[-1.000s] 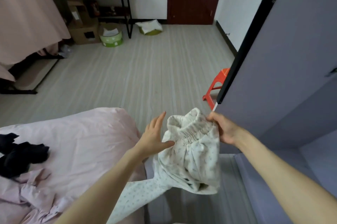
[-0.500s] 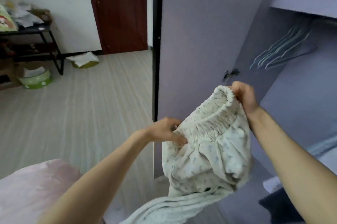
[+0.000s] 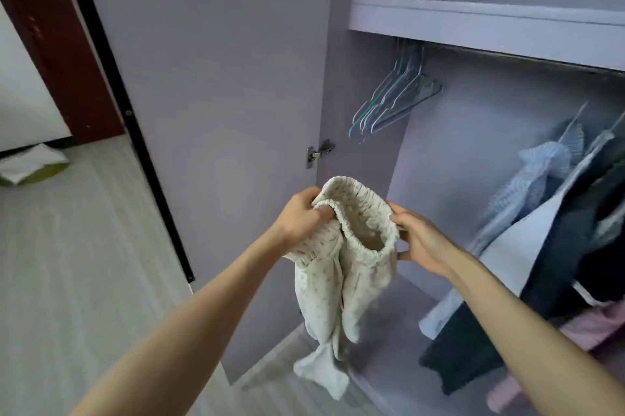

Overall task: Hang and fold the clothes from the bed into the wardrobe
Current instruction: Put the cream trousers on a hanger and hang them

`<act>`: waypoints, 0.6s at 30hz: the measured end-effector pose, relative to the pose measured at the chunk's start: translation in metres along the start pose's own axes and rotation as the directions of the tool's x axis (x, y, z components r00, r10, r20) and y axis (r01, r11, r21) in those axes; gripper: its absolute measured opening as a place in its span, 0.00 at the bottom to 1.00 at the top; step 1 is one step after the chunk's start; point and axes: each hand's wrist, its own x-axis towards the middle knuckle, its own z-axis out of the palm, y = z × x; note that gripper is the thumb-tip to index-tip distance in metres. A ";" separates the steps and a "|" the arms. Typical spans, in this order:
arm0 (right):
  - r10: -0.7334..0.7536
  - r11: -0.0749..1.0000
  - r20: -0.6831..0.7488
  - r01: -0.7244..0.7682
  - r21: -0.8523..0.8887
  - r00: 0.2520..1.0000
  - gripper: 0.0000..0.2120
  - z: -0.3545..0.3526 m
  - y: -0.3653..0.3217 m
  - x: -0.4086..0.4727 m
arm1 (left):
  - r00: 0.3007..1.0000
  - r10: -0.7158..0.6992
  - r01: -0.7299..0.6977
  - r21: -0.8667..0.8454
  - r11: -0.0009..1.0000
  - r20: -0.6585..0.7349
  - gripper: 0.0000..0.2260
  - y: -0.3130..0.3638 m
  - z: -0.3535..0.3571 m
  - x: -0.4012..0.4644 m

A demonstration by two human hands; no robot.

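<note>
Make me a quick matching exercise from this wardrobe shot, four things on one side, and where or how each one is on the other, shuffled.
Things:
1. floral pyjama trousers
2. empty wire hangers
3. door hinge
4. dark garment

States:
A. bunched at the rail's left end
B. gripped at the waistband by left hand and right hand
C. hanging at the right
D. fixed to the open wardrobe door

Pairs: 1-B, 2-A, 3-D, 4-C
</note>
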 end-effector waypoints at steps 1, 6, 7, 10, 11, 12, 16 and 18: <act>0.035 0.997 0.119 -0.043 0.061 0.992 0.13 0.007 0.001 -0.003 | 1.000 -0.005 0.006 -0.049 0.999 0.012 0.03 0.004 0.006 0.002; 0.217 0.972 -0.083 -0.223 -0.071 0.973 0.09 0.025 0.002 -0.002 | 0.995 0.027 -0.008 -0.207 0.978 0.093 0.04 0.029 0.006 0.030; 0.230 0.966 -0.133 -0.242 -0.086 0.964 0.09 0.021 0.001 0.001 | 0.992 0.017 0.011 -0.221 0.975 0.123 0.07 0.033 -0.001 0.037; 0.120 0.992 -0.356 -0.122 0.018 0.927 0.11 0.008 -0.017 0.013 | 0.925 -0.019 0.097 -0.188 0.977 0.380 0.20 0.032 -0.028 0.056; 0.055 0.998 -0.437 -0.055 0.014 0.898 0.13 0.004 -0.027 0.020 | 0.885 -0.049 0.123 -0.130 0.984 0.464 0.23 0.026 -0.035 0.061; 0.003 1.000 -0.496 -0.004 0.000 0.868 0.14 0.001 -0.039 0.026 | 0.854 -0.094 0.153 -0.074 0.985 0.511 0.26 0.018 -0.038 0.063; -0.116 0.993 -0.632 0.105 -0.056 0.766 0.17 -0.014 -0.069 0.047 | 0.951 -0.112 0.113 0.014 0.994 0.287 0.11 -0.007 -0.040 0.080; -0.201 0.979 -0.670 0.138 -0.147 0.714 0.17 -0.017 -0.077 0.057 | 0.996 0.009 -0.035 0.320 0.947 0.085 0.08 -0.007 -0.045 0.098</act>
